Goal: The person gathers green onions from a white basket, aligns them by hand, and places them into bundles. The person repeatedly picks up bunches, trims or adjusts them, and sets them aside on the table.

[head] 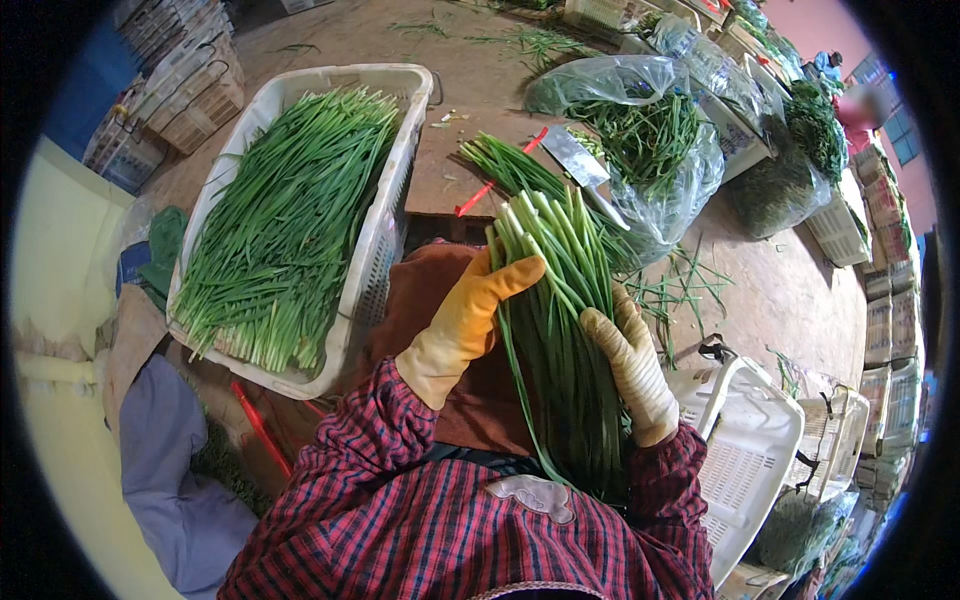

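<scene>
A thick bunch of long green leafy stalks, seemingly Chinese chives (570, 330), lies upright between my two gloved hands, its pale cut ends pointing away from me. My left hand (469, 319), in an orange and cream glove, grips the bunch's left side below the ends. Around its right side is my right hand (630, 360), in a cream glove, thumb on the stalks. Beyond the bunch, more greens (517, 165) lie on a board with a red strap (480, 196) across them. A cleaver (576, 157) rests beside them, its handle towards me.
Left stands a white plastic crate (386, 195) filled with greens (300, 225). An open plastic bag (660, 217) of leaves sits beyond the cleaver. White crates (750, 450) stand at right, stacked crates (187, 97) at upper left. A person (859, 112) is far off at upper right.
</scene>
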`<action>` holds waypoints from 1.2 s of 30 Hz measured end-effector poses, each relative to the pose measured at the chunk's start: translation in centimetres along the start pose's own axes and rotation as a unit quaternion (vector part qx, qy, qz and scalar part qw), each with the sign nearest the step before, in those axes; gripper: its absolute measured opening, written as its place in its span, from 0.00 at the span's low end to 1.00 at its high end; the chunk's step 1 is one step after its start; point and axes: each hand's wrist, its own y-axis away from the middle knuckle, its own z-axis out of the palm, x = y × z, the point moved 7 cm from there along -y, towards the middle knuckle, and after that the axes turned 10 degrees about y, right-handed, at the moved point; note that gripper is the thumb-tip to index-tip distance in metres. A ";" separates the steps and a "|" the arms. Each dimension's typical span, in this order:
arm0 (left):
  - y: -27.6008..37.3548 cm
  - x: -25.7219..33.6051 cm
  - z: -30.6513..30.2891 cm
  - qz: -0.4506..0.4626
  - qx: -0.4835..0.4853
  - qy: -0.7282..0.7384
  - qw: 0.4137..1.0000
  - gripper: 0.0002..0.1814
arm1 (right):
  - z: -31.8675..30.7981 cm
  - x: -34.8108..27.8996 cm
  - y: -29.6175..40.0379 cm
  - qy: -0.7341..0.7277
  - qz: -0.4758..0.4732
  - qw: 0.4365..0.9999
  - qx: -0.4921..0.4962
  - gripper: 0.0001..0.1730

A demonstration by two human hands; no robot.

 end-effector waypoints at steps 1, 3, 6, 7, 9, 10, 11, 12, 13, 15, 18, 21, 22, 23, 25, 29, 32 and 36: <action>-0.2 0.0 -0.1 0.006 0.009 -0.009 1.000 0.26 | 0.1 -0.3 0.1 0.008 0.003 1.000 0.007 0.41; -0.4 -0.3 0.1 0.017 0.032 -0.015 0.999 0.27 | 0.4 -0.2 -0.3 0.022 -0.036 0.999 0.010 0.41; -0.2 -0.4 0.1 0.041 0.059 -0.007 0.997 0.27 | 2.6 -1.7 0.0 0.091 -0.148 0.985 0.027 0.44; -0.2 -0.5 0.3 0.040 0.027 0.000 0.999 0.28 | 2.6 -1.3 -0.3 0.102 -0.135 0.985 0.022 0.44; 0.1 -0.1 1.5 0.039 -0.038 0.013 0.998 0.31 | 2.2 -1.0 -0.9 0.127 -0.109 0.986 0.013 0.43; 0.1 -0.4 0.6 0.030 -0.046 0.029 0.998 0.33 | 2.3 -1.2 -0.8 0.072 -0.091 0.993 -0.014 0.41; -0.5 -0.5 0.4 0.025 -0.063 0.036 0.997 0.32 | 2.2 -1.5 -0.8 0.086 -0.089 0.992 -0.035 0.39; -0.6 -0.4 0.5 0.026 -0.066 0.046 0.996 0.31 | 2.3 -1.8 -0.6 0.108 -0.084 0.990 -0.046 0.38; -0.6 -0.3 0.7 0.027 -0.070 0.056 0.996 0.30 | 2.5 -2.0 -0.4 0.129 -0.078 0.987 -0.058 0.38; -0.5 -0.4 -0.6 0.042 -0.015 0.031 0.999 0.30 | 2.5 -1.7 -0.8 0.151 -0.141 0.978 -0.014 0.38; -0.3 0.0 -0.5 0.052 0.013 0.059 0.997 0.28 | 2.5 -3.0 -0.3 0.190 -0.238 0.949 0.077 0.40; -0.3 0.2 -0.5 0.090 0.002 0.103 0.991 0.30 | 2.4 -4.9 0.3 0.358 -0.329 0.862 0.139 0.34; -0.3 0.3 -0.6 0.107 -0.005 0.114 0.988 0.31 | 2.6 -5.4 0.6 0.424 -0.353 0.820 0.154 0.32; -0.1 0.4 -0.4 0.114 -0.011 0.099 0.988 0.33 | 2.7 -5.3 0.6 0.425 -0.355 0.818 0.156 0.29; 0.0 0.6 0.3 0.122 -0.026 0.070 0.990 0.35 | 2.7 -5.1 0.5 0.429 -0.358 0.813 0.164 0.25; 0.2 0.9 1.3 0.033 -0.071 0.023 0.997 0.33 | 3.1 -5.6 0.4 0.448 -0.343 0.810 0.163 0.18; 0.1 0.6 0.6 0.025 -0.054 0.020 0.998 0.30 | 3.1 -5.5 0.3 0.435 -0.334 0.819 0.169 0.16; 0.0 0.6 0.6 0.005 -0.055 0.012 0.998 0.30 | 2.7 -5.6 0.0 0.366 -0.336 0.844 0.202 0.14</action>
